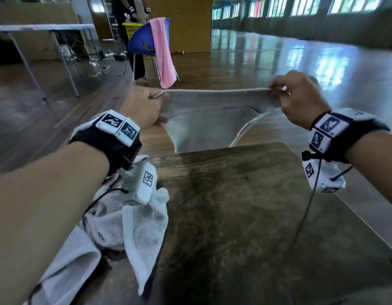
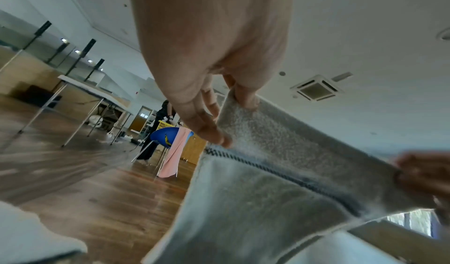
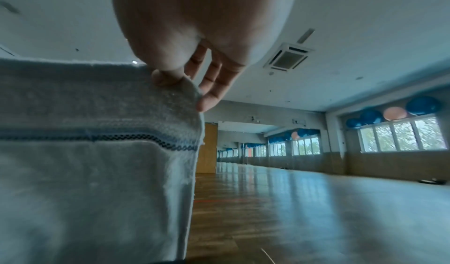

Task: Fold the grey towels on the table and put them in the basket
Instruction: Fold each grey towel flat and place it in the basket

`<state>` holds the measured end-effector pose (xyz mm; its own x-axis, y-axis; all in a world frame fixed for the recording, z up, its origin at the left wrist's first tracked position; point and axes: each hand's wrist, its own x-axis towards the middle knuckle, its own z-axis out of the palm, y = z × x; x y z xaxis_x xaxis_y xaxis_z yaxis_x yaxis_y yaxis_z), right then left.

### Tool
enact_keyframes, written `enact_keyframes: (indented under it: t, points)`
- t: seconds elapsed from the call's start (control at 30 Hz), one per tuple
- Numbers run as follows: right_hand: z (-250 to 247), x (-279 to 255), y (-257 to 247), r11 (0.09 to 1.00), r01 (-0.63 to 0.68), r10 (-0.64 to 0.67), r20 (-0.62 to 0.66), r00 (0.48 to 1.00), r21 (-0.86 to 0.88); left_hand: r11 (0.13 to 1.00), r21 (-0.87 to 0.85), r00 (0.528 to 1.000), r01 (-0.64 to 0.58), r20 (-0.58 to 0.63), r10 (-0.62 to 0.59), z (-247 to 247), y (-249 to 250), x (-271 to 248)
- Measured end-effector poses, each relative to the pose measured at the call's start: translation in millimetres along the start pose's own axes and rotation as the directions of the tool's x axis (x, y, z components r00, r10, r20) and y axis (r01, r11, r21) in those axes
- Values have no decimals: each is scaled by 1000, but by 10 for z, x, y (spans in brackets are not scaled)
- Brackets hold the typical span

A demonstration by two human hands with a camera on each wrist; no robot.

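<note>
Crumpled at my near left, a second grey towel [image 1: 116, 227] lies heaped on the surface [image 1: 245, 205], under my left forearm. Further out, my left hand [image 1: 142, 106] has its fingers [image 2: 207, 131] clamped on the left top corner of the grey towel [image 1: 210, 119] I hold up past the surface's far edge. Its top hem runs taut across to my right hand [image 1: 300, 97], whose fingers [image 3: 168, 77] pinch the right corner
</note>
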<state>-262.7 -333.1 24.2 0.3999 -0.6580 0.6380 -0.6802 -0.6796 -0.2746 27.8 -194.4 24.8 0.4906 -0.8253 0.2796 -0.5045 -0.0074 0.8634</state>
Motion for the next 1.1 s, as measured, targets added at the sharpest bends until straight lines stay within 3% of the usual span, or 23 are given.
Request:
enact_keyframes:
  t: [0.07, 0.2, 0.27, 0.33, 0.4, 0.47, 0.53, 0.57, 0.73, 0.9, 1.0, 1.1]
  points:
    - [28, -87, 64, 999, -41, 41, 2, 999, 3, 984, -166, 998, 60, 45, -53, 93, -1, -52]
    - [84, -131, 187, 980, -187, 186, 19, 982, 65, 962, -260, 995, 85, 81, -66, 263, -18, -47]
    - [90, -81, 182, 961, -217, 224, -18, 975, 170, 976, -217, 1000, -17, -2, 17, 289, -22, -13]
    - [83, -54, 154, 960, -177, 209, -133, 969, 217, 987, -95, 990, -127, -70, 121, 273, -56, -33]
    - [76, -110, 152, 973, -119, 156, -188, 970, 196, 987, 60, 985, -148, -83, 153, 269, -160, -99]
    - [68, -266, 216, 985, -103, 109, -35, 993, 136, 970, 230, 996, -81, 57, 69, 295, -292, -236]
    - [38, -481, 295, 993, -108, 100, 156, 983, 48, 915, 399, 977, -66, 214, -23, 324, -400, -409]
    - [13, -580, 320, 995, -97, 92, 195, 977, 14, 901, 427, 973, -78, 231, -25, 334, -417, -479]
    - [-210, -943, 216, 1000, -13, 12, 161, 987, 4, 939, 340, 993, -49, 116, 10, 191, -326, -766]
    - [-640, -1365, 42, 998, 49, -43, 154, 987, -36, 912, 398, 944, -97, 328, -42, -33, -225, -1336]
    - [-878, -1700, -77, 997, -65, 56, 162, 985, 47, 904, 414, 935, -103, 351, -54, -133, -172, -1652]
    - [-1094, -2014, -156, 947, -187, 140, 189, 972, 260, 907, 413, 946, -82, 320, -60, -221, -86, -1952]
